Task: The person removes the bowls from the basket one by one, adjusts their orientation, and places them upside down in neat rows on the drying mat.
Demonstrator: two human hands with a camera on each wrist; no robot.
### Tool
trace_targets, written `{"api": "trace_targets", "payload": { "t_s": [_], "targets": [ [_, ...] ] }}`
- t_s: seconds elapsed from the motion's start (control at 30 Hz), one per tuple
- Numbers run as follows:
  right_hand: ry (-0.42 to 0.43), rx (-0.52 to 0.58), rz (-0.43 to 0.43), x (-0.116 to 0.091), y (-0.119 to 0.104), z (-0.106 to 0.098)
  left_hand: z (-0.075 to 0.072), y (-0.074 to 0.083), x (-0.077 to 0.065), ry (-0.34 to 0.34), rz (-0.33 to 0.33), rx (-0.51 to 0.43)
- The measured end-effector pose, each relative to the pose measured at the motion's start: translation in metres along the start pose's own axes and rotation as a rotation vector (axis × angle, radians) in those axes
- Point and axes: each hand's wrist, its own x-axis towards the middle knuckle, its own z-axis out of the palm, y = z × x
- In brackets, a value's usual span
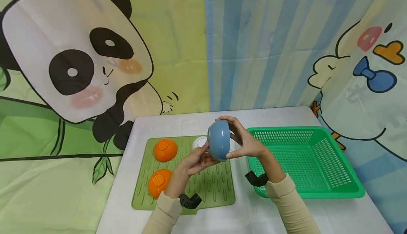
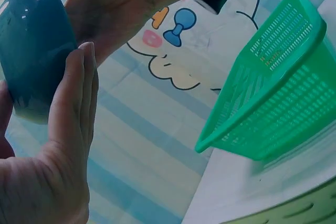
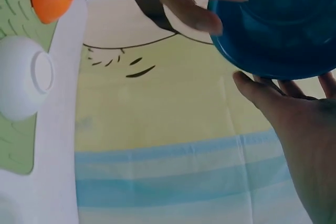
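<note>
A glossy blue bowl (image 1: 218, 140) is held in the air, tipped on its side with its mouth toward the right. My left hand (image 1: 194, 161) holds its outer wall from the left, thumb and fingers on either side. At the rim, my right hand (image 1: 248, 142) grips it, fingers above and thumb below. The right wrist view looks into the bowl's hollow (image 3: 286, 35). Below, on a green mat (image 1: 219, 188), two orange bowls (image 1: 165, 150) sit upside down on the left. A white bowl (image 3: 18, 80) is upside down there too, partly hidden in the head view.
A green perforated plastic basket (image 1: 321, 195) stands on the right of the white-covered table (image 1: 241, 209). Behind the table hangs a cartoon-printed curtain (image 1: 178, 50). A black wrist camera mount (image 1: 256, 179) is strapped to each wrist.
</note>
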Motion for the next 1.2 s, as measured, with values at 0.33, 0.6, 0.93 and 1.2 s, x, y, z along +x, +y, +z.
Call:
{"api": "trace_targets", "payload": {
  "t_s": [0.33, 0.6, 0.93, 1.2],
  "targets": [
    [0.039, -0.145, 0.068, -0.008, -0.003, 0.003, -0.019, 0.03, -0.008, 0.231, -0.009, 0.492],
    [0.072, -0.449, 0.145, -0.014, 0.027, 0.018, -0.025, 0.055, -0.016, 0.331, -0.136, 0.757],
    [0.009, -0.517, 0.149, -0.014, 0.041, 0.04, -0.011, 0.076, -0.022, 0.355, -0.268, 0.948],
    [0.009, -0.543, 0.124, -0.014, 0.044, 0.043, -0.01, 0.077, -0.023, 0.387, -0.269, 0.994]
  ]
}}
